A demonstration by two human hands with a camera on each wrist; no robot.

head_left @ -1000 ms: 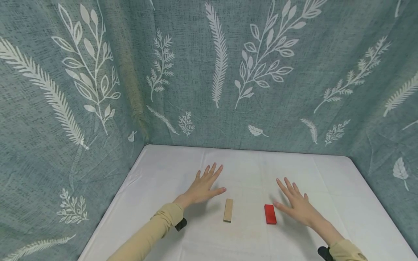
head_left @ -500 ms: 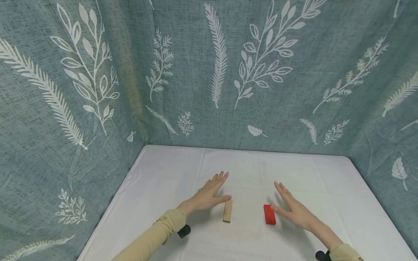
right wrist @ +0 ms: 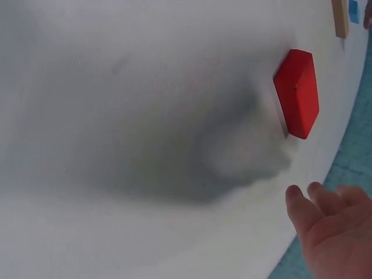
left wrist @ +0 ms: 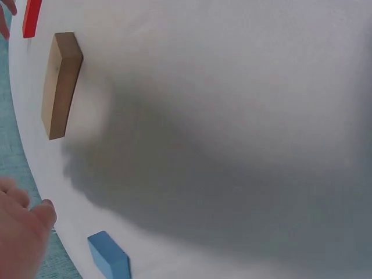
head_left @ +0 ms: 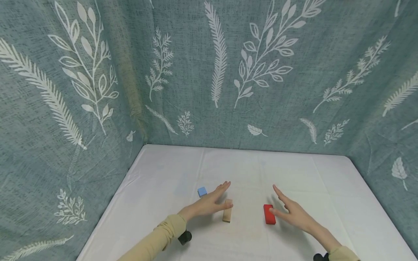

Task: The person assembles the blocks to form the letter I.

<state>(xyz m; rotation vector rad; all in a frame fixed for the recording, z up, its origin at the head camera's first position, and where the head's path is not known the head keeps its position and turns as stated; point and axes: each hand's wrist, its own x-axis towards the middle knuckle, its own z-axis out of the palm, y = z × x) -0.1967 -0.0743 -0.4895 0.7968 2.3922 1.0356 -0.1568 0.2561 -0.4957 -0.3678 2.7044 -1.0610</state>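
Observation:
My left hand [head_left: 209, 204] hovers over the table with fingers extended and nothing held. Its thumb overlaps the far end of a plain wooden block [head_left: 227, 216] in the head view; in the left wrist view a gap separates the hand [left wrist: 23, 238] from that block [left wrist: 61, 87]. Just behind the left hand lies a small blue block [head_left: 202, 191], partly covered by it. My right hand [head_left: 295, 215], also with extended fingers, hovers beside a red block [head_left: 269, 214]. The right wrist view has the fingers apart from this red block [right wrist: 297, 96].
A white cloth covers the table [head_left: 248, 166]. Green-blue curtains [head_left: 196, 72] with white leaf prints enclose its back and sides. A dark wrist device [head_left: 185, 237] sits under the left cuff, another [head_left: 320, 257] under the right.
Both hands have come lower and nearer the person, and the left has shifted slightly right. The blue block, hidden behind the left hand before, is now visible. The blocks stay in place.

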